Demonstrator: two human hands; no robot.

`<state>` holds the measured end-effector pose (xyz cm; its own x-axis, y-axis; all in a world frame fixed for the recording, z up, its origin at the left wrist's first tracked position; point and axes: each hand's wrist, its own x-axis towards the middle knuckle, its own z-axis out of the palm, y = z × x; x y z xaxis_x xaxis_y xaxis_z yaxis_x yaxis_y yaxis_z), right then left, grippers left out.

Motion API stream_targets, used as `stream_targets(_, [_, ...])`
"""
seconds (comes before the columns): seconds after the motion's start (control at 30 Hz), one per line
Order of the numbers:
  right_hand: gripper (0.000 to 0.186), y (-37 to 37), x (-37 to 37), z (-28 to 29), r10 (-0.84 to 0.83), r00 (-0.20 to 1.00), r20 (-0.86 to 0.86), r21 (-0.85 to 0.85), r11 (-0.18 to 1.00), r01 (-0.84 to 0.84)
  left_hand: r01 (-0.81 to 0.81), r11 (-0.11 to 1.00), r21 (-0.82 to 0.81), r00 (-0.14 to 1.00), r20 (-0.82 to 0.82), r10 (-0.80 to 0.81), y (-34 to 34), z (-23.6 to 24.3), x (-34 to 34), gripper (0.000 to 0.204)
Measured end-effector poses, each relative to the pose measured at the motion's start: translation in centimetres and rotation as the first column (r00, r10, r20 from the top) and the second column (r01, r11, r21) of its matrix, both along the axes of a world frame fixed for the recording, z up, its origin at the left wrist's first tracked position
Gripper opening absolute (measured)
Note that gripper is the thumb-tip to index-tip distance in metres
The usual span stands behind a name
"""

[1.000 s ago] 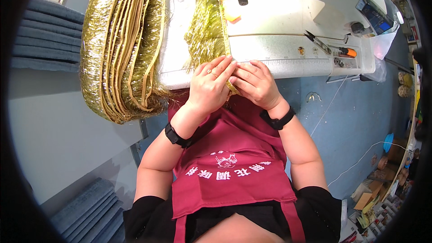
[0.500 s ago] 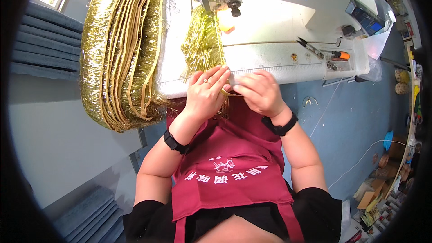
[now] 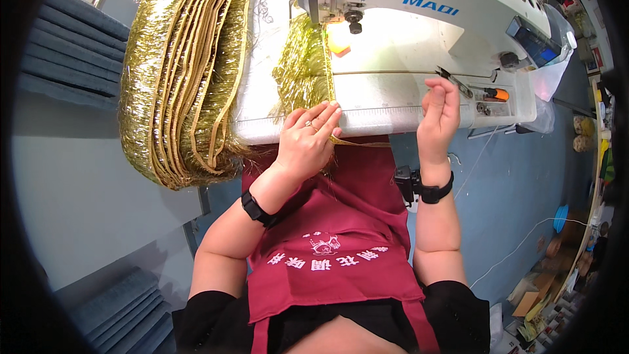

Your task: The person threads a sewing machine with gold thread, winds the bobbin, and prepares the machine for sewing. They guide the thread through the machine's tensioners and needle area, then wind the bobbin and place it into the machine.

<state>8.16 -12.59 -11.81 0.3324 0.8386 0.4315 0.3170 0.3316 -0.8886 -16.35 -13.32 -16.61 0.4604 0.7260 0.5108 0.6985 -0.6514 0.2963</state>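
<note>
Gold tinsel fringe (image 3: 303, 65) lies on the white sewing machine bed (image 3: 373, 101), its banded edge running from under the machine head to my left hand (image 3: 306, 136). That hand's fingers press together over the band at the bed's front edge; its thumb is hidden. From beneath it, a loose stretch of band extends rightward along the edge. My right hand (image 3: 439, 115) is raised at the bed's right side with loosely bent fingers and nothing visible in them. Close to its fingertips lie dark thread snips (image 3: 455, 83); whether they touch cannot be made out.
A thick folded bundle of gold fringe (image 3: 187, 78) stands at the left. The machine arm (image 3: 432, 10) spans the far side. An orange-handled tool (image 3: 496, 94) sits in a recess on the right, with a dark blue box (image 3: 532, 42) behind it.
My right hand has left the band near my left hand and moved right toward the snips. My left hand stays on the fringe. The whole view has shifted slightly.
</note>
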Motion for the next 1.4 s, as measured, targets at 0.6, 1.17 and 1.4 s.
stream_targets(0.6, [0.023,-2.2,-0.1,0.5,-0.107,0.991,0.076,0.009,0.994,0.106,-0.003,0.999,-0.05,1.0,0.007,0.003,0.2,0.4,0.0,0.031])
stream_targets(1.17, [0.019,-2.2,-0.8,1.4,-0.093,0.994,0.059,-0.023,0.995,0.094,-0.008,1.0,-0.021,1.0,-0.023,0.008,1.5,0.1,0.3,0.036])
stream_targets(1.4, [0.019,-2.3,-0.9,1.7,-0.097,0.99,0.099,0.006,0.995,0.097,-0.001,0.999,-0.042,1.0,-0.016,0.0,1.8,0.5,0.3,0.035])
